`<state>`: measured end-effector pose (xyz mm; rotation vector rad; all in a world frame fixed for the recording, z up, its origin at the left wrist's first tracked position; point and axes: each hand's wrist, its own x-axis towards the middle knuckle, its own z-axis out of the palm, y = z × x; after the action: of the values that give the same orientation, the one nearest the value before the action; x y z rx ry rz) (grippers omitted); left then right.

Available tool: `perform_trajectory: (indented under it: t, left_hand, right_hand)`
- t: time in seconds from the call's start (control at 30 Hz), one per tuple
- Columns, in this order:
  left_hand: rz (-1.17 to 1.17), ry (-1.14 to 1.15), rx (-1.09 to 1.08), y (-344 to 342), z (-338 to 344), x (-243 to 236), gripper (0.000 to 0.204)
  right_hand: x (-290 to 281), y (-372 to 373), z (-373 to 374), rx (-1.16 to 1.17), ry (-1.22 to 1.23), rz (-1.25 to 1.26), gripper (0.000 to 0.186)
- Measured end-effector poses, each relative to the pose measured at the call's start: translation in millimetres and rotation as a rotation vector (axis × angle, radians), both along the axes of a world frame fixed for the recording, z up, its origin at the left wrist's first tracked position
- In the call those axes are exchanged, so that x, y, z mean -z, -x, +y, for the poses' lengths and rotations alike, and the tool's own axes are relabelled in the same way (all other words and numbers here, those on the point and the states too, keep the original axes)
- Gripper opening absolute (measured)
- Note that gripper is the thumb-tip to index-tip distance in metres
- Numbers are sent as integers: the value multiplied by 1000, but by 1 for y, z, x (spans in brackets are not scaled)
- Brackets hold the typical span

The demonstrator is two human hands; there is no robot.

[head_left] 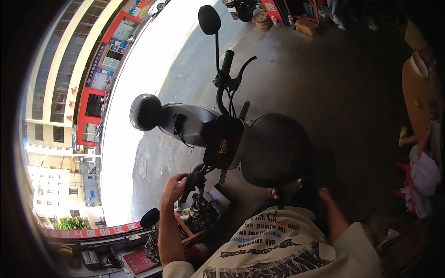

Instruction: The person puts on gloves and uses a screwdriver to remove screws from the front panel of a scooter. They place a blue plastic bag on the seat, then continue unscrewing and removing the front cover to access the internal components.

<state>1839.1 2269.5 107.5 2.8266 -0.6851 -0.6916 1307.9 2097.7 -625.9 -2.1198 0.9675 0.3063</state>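
In front of me stands a scooter with a grey front cover [185,123], a black panel bearing a yellow emblem [224,146] and a wide black seat [276,150]. My left hand [174,189] is closed around the near handlebar grip [186,191]. The far handlebar grip [227,61], with its brake lever [245,67] and round mirror [209,20], is untouched. My right hand [323,193] hangs low beside the rear of the seat, in deep shadow. Its fingers are too dark to make out, and so is anything in them.
Metal parts in a tray [199,215] and a red board [140,261] are at lower left. A woven basket [262,20] and a brown block [307,27] rest at the far side. On the right, a person's arm [421,139] shows by a red chair [404,178]. Sunlit road [134,69] runs left.
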Motion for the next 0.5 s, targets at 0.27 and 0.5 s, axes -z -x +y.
perform_trajectory:
  t: [0.27, 0.5]
  left_hand:
    - [-573, 348, -61, 47, 46, 9, 15]
    - [-287, 679, -192, 157, 67, 25, 13]
  right_hand:
    - [-184, -27, -73, 141, -428, 54, 25]
    - [-221, -57, -89, 70, -548, 116, 22]
